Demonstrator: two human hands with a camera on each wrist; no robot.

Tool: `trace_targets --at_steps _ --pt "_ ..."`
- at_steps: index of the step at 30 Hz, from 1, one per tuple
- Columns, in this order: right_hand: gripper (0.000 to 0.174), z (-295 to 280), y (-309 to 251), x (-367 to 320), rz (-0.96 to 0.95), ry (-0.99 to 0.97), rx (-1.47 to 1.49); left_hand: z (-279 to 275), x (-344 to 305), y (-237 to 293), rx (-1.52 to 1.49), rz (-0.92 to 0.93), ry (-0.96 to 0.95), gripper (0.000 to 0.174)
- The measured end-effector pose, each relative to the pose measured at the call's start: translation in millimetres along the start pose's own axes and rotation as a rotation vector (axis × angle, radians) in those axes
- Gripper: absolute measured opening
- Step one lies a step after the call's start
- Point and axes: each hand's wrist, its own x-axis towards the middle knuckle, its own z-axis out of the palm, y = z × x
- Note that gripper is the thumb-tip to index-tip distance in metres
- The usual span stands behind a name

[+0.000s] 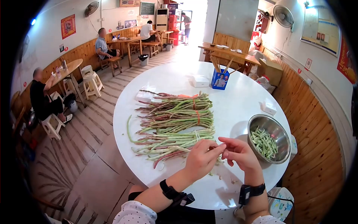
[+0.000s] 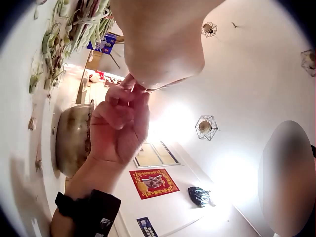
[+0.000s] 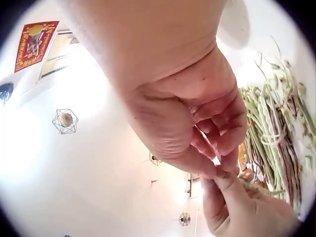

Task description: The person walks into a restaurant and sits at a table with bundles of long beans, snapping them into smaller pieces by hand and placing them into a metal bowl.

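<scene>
Over the near part of the round white table (image 1: 149, 179), my left hand (image 1: 203, 158) and right hand (image 1: 240, 154) meet at the fingertips. Thumb and fingers of both come together there in the right wrist view; I cannot tell whether a bean piece is between them. Just beyond the left hand lie long beans (image 1: 175, 140), green and purple, with a pale tie round some. Further back are more long bean bundles (image 1: 171, 110) bound with orange bands. To the right of my right hand, a steel bowl (image 1: 286, 147) holds short cut green beans (image 1: 263, 143).
Small bean scraps (image 1: 220, 177) lie on the tabletop near my wrists. A blue chopstick box (image 1: 220, 80) stands at the back beside a white tissue pack (image 1: 200, 81); another white pack (image 1: 269, 107) sits behind the bowl. Stools and seated people are off to the left.
</scene>
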Motion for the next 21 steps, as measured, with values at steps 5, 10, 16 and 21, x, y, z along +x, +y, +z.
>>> trace_targets --at_steps 5,10,16,21 --pt "0.037 4 12 6 0.002 0.09 0.015 3 -2 -2 0.076 -0.023 -0.049 0.033" --pt "0.028 -2 17 8 0.004 0.143 0.017 6 -3 -5 0.054 -0.073 -0.059 0.03" --pt "0.026 -12 17 9 -0.048 0.392 0.169 5 -7 -20 0.111 -0.134 -0.098 0.029" --pt "0.039 -50 9 9 -0.353 0.534 1.002 6 -3 -17 0.043 -0.19 -0.078 0.019"
